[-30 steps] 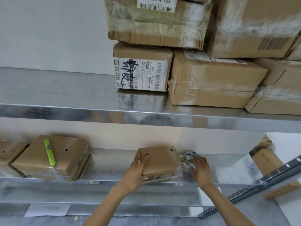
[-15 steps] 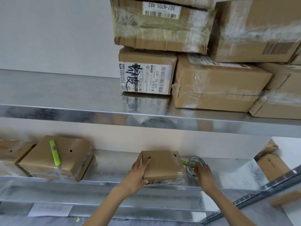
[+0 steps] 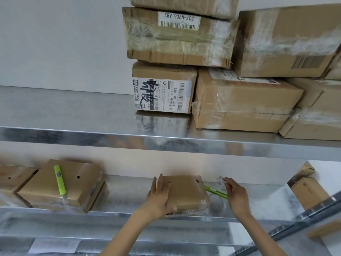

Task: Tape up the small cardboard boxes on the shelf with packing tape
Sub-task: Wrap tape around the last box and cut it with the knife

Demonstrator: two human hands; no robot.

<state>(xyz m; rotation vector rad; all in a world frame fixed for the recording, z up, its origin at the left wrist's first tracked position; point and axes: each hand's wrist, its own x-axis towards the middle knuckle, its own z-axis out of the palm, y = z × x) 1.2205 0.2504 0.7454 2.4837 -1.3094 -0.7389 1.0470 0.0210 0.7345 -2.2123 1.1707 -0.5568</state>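
The left hand point(image 3: 160, 197) lies flat on the small box point(image 3: 186, 194), with the fingers straight over the left part of its top and the thumb along the front edge. It seems to press the box down so it does not slide. The right hand point(image 3: 236, 195), just right of the box, pinches with curled fingertips a whitish, blurred object that I take for the tape roll point(image 3: 221, 183). A green handle point(image 3: 215, 191) runs slantwise from the box's right side toward this hand. Whether the tape is already stuck to the box I cannot tell.

The box sits flat on the lower shelf point(image 3: 129, 193), broad face up, its edges almost parallel to the shelf's front edge. The top looks nearly square, so a long axis is hard to name. Two small holes are near its back edge.

Well left of it rests a second box point(image 3: 81, 189) with a green cutter point(image 3: 60, 180) on top. Above, large cartons point(image 3: 239, 100) are stacked.
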